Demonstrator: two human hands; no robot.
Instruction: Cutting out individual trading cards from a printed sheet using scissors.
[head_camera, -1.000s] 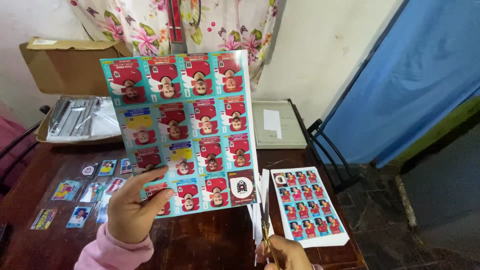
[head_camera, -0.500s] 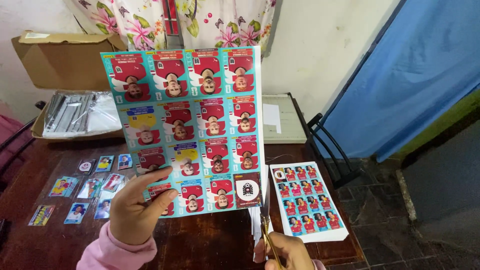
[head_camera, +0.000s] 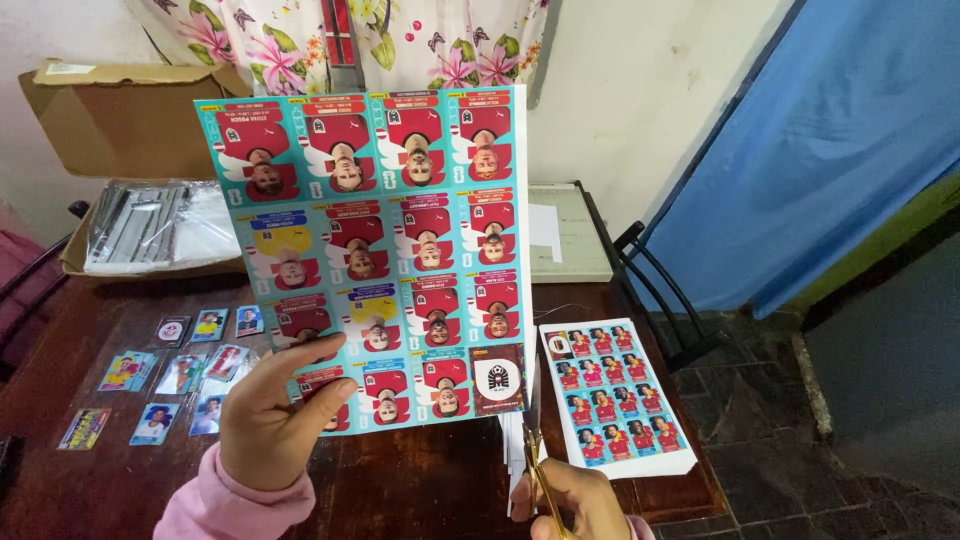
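My left hand (head_camera: 272, 414) holds up a large teal sheet of printed picture cards (head_camera: 390, 250) by its lower left corner, upside down to me. At the bottom of the view, my right hand (head_camera: 570, 500) grips gold-handled scissors (head_camera: 534, 462), whose blades point up along the sheet's right edge. A narrow white strip hangs by the blades below the sheet's lower right corner.
A stack of similar card sheets (head_camera: 615, 398) lies on the dark wooden table (head_camera: 420, 480) to the right. Several cut cards (head_camera: 180, 375) lie at the left. A cardboard box (head_camera: 125, 120), a tray of plastic sleeves (head_camera: 150, 225), a paper trimmer (head_camera: 565, 235) and a black chair (head_camera: 655, 290) stand behind.
The sheet has shifted slightly right and higher in view, and the scissors have moved up along its right edge. My left hand keeps its hold.
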